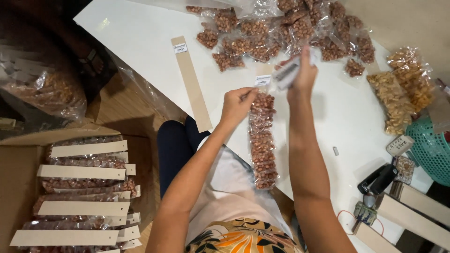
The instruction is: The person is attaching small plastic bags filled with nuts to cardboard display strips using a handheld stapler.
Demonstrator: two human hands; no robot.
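My left hand (236, 104) pinches the top edge of a long clear bag of peanuts (262, 140) that lies on the white table (140, 42), its lower end hanging over the near edge. My right hand (302, 75) is raised just above the bag's top and grips a small blurred object with a dark stripe, maybe a stapler (287, 71). A small white label (263, 80) sits at the bag's top between the two hands.
A long cardboard strip (193, 84) lies left of the bag. Several filled peanut bags (281, 33) are heaped at the far side, paler snack bags (403, 89) at right beside a teal basket (429, 150). A cardboard box (84, 192) at lower left holds finished bags with card strips.
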